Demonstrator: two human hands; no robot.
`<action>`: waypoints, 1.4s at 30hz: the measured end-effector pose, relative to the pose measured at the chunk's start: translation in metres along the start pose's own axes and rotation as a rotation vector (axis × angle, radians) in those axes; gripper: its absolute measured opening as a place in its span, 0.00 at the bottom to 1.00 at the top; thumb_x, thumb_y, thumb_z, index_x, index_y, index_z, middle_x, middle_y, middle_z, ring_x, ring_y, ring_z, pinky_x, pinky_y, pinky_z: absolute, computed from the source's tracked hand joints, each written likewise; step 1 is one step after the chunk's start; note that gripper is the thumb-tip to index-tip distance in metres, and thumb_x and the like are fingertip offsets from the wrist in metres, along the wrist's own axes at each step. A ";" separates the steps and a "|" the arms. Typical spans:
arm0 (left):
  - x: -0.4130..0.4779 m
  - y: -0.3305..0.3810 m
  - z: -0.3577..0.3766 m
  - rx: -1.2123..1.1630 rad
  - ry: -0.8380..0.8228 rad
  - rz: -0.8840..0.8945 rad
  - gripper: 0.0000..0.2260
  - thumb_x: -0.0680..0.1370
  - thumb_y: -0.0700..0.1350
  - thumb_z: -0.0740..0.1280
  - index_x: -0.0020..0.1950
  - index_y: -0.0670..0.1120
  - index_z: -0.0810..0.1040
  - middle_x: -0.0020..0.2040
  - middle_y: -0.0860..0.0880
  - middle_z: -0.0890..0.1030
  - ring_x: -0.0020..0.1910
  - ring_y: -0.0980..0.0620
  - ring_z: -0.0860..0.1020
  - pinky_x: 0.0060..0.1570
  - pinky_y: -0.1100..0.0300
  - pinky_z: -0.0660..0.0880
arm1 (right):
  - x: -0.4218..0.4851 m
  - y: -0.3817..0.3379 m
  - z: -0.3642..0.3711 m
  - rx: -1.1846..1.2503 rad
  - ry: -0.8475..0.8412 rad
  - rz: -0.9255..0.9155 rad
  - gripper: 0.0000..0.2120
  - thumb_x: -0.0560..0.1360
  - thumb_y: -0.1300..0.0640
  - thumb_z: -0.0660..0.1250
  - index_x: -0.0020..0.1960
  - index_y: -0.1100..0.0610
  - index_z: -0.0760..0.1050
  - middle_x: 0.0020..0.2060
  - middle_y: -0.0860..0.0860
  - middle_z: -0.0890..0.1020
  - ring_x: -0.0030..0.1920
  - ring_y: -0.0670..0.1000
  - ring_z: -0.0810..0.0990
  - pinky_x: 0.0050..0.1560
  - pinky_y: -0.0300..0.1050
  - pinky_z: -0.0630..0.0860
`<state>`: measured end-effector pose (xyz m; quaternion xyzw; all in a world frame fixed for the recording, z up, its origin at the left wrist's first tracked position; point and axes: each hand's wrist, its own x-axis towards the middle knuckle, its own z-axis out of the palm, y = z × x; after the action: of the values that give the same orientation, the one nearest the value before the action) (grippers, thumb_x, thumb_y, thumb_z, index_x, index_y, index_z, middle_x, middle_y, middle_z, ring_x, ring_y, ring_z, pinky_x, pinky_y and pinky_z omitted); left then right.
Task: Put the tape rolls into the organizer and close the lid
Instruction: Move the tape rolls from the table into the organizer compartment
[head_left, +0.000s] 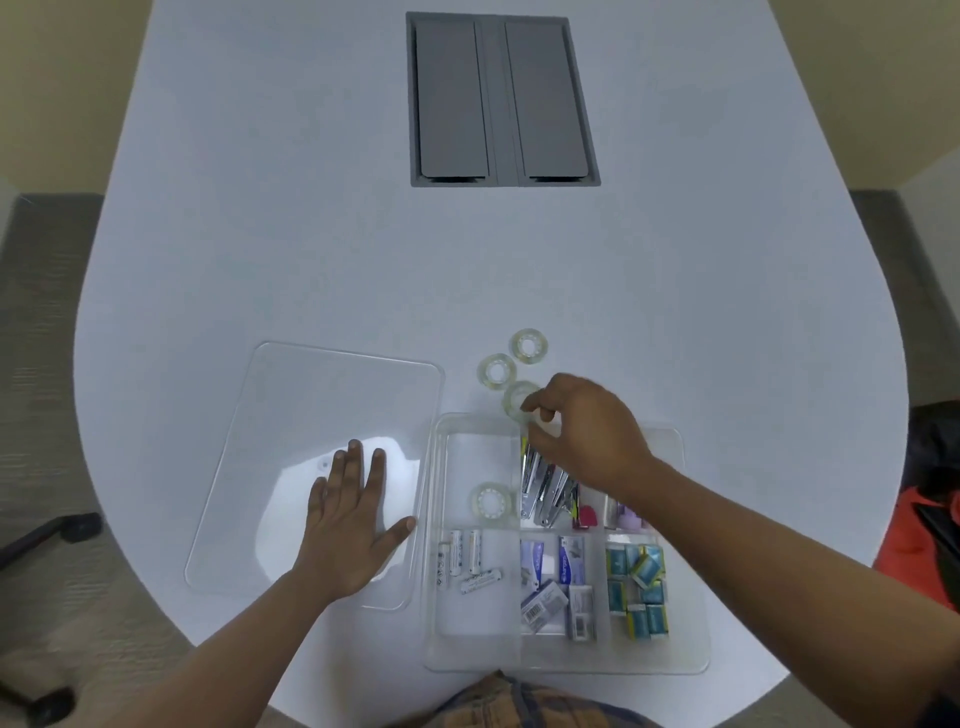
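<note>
In the clear organizer, one tape roll already lies in the far-left compartment. The left hand rests flat on the lid beside it. The right hand pinches a second roll just past the far rim; it likely needs lifting over. Two rolls wait beyond on open counter.

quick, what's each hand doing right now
Left hand: open, flat on the lid.
Right hand: fingers pinching a tape roll.

I see a matt, smooth white worktop; the organizer and its lid are clear glossy plastic; the staplers look like shiny metal.
</note>
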<state>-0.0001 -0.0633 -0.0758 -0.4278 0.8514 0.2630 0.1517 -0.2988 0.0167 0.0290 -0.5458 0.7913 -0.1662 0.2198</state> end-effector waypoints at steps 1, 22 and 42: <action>0.000 0.000 0.000 -0.003 -0.001 -0.001 0.42 0.70 0.74 0.41 0.73 0.53 0.27 0.74 0.51 0.26 0.72 0.53 0.25 0.72 0.48 0.35 | -0.007 -0.008 0.005 -0.016 -0.027 -0.032 0.10 0.71 0.53 0.70 0.52 0.51 0.82 0.41 0.47 0.79 0.44 0.51 0.78 0.41 0.46 0.76; -0.003 0.002 0.000 0.003 0.099 0.008 0.42 0.70 0.74 0.43 0.77 0.52 0.37 0.77 0.49 0.34 0.76 0.49 0.34 0.74 0.46 0.44 | -0.037 -0.018 0.047 -0.158 -0.003 -0.104 0.13 0.74 0.54 0.68 0.57 0.55 0.80 0.49 0.52 0.82 0.49 0.55 0.79 0.50 0.50 0.75; 0.097 0.148 -0.090 -0.225 0.285 0.076 0.22 0.75 0.53 0.68 0.66 0.46 0.72 0.65 0.47 0.75 0.62 0.45 0.75 0.56 0.50 0.74 | -0.055 0.071 0.043 -0.261 0.152 0.152 0.28 0.80 0.42 0.55 0.75 0.56 0.63 0.76 0.52 0.64 0.77 0.54 0.56 0.76 0.57 0.53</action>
<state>-0.1795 -0.1048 -0.0025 -0.4423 0.8452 0.2986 -0.0294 -0.3154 0.0920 -0.0337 -0.4940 0.8596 -0.0857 0.0984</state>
